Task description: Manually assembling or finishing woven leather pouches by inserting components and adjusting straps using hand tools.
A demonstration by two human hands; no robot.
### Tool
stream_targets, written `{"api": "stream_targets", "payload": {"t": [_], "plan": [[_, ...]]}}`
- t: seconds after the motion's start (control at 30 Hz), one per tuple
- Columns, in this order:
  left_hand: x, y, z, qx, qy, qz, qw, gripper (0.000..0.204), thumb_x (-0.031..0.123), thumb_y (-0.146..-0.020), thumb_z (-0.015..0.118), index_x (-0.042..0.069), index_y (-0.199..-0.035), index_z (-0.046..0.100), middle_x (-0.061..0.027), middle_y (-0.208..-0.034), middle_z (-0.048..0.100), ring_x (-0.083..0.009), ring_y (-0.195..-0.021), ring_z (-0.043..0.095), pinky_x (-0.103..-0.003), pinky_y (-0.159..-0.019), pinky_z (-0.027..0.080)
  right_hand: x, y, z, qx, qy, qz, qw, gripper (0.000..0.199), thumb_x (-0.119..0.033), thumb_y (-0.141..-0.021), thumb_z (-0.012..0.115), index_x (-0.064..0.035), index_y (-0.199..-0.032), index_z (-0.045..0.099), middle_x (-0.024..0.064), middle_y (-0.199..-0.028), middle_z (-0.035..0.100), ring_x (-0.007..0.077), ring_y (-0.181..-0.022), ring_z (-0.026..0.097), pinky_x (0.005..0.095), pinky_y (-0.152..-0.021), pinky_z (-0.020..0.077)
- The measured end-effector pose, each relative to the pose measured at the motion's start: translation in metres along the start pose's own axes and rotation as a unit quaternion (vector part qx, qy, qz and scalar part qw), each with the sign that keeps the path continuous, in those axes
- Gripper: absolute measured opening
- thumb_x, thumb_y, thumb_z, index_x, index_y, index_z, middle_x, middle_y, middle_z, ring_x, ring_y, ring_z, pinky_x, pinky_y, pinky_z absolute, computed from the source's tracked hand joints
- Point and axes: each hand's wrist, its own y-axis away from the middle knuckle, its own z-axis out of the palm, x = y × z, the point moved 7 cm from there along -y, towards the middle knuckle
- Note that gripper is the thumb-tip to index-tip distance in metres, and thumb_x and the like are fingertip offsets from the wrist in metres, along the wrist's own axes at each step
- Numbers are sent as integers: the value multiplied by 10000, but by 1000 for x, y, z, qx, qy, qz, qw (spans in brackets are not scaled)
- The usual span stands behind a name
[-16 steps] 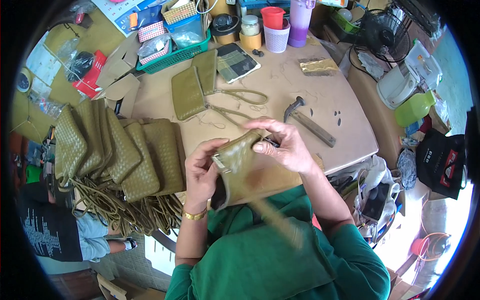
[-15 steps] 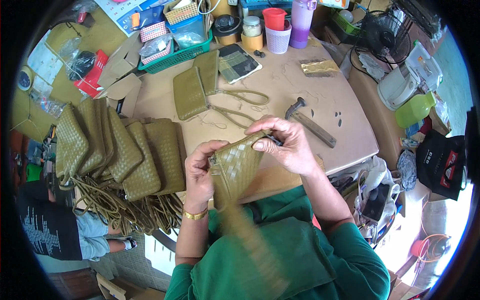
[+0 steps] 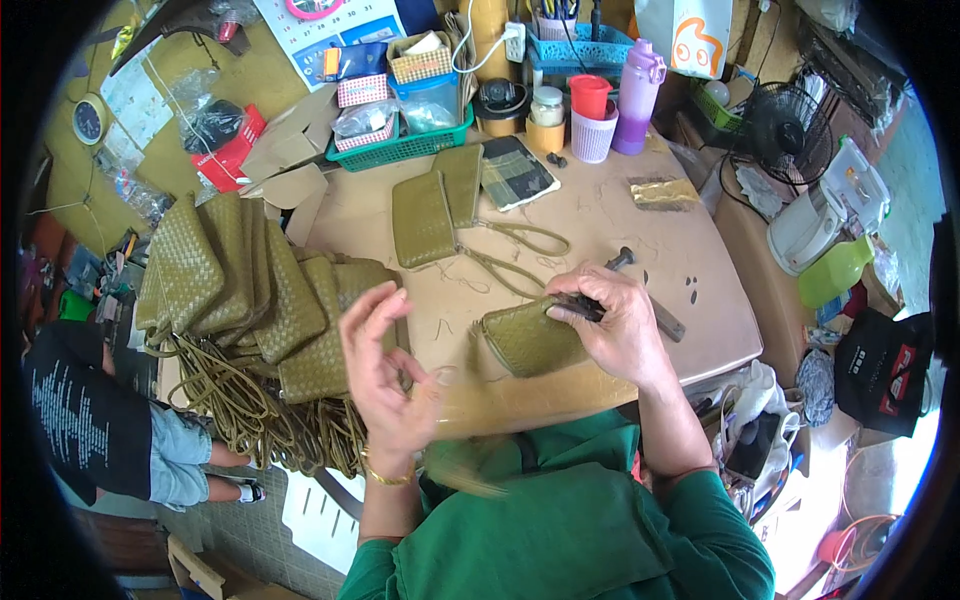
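My right hand [image 3: 620, 325] grips an olive-green woven wristlet pouch [image 3: 530, 340] by its right end, above the table's near edge. A small dark tool, partly covered by the fingers, is in the same hand; its kind does not show. My left hand [image 3: 385, 370] is raised left of the pouch, its fingers apart and nothing in them. Below that hand a blurred olive strap [image 3: 465, 475] hangs over my green clothing. A hammer [image 3: 665, 320] lies just behind my right hand. Two more olive pouches [image 3: 425, 220] with wrist loops lie farther back on the table.
To my left stands a stack of woven pouches [image 3: 235, 280] with many straps [image 3: 260, 410] dangling. A green basket [image 3: 400, 147], a red cup [image 3: 590, 97] and a purple bottle [image 3: 638, 100] line the back. A fan [image 3: 785, 130] is at right. Another person [image 3: 80, 410] stands at far left.
My left hand has let go of the pouch and opened. My right hand has carried the pouch slightly right, and it now lies more level. The view has shifted too.
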Motion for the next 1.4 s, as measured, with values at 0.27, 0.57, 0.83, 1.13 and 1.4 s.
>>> {"api": "stream_targets", "payload": {"t": [0.27, 0.57, 0.83, 1.13, 1.4], "plan": [[-52, 34, -123, 491, 297, -17, 819, 364, 184, -938, 521, 21, -1262, 490, -115, -1219, 528, -171, -965, 545, -294, -706, 472, 1, 6, 1, -19, 12, 49, 999, 178, -47, -783, 697, -23, -956, 662, 132, -887, 677, 315, -808, 664, 352, -728, 502], [-14, 14, 32, -123, 117, -137, 976, 427, 44, -694, 822, 32, -1101, 692, -115, -1090, 641, -75, -734, 578, -180, -470, 409, 31, 5, 24, -55, -136, 105, 984, 122, -96, -850, 674, -19, -941, 647, 57, -747, 632, 116, -670, 567, 279, -644, 441], [-45, 50, 67, -1, 236, -86, 968, 180, -39, -803, 723, -6, -978, 696, -153, -1029, 680, -120, -801, 667, -204, -574, 539, 69, 17, 57, -91, -287, 177, 937, 157, -174, -874, 687, -31, -922, 644, -42, -739, 571, 54, -685, 484, 225, -615, 379], [-71, 61, 77, 2, 287, -178, 941, 85, 58, -947, 576, -15, -924, 541, -179, -1099, 655, -172, -963, 627, -298, -876, 486, 59, 18, 54, 100, -61, 89, 989, 242, -153, -830, 729, -15, -997, 621, 61, -923, 605, 201, -754, 590, 327, -703, 488], [-76, 66, 90, -48, 446, -298, 843, 92, 82, -949, 589, 9, -922, 540, -154, -1144, 629, -167, -1008, 622, -268, -838, 494, 4, 36, 62, 96, 179, -96, 974, 293, -135, -749, 757, -93, -1007, 628, 85, -926, 537, 266, -751, 612, 377, -638, 513]]}}
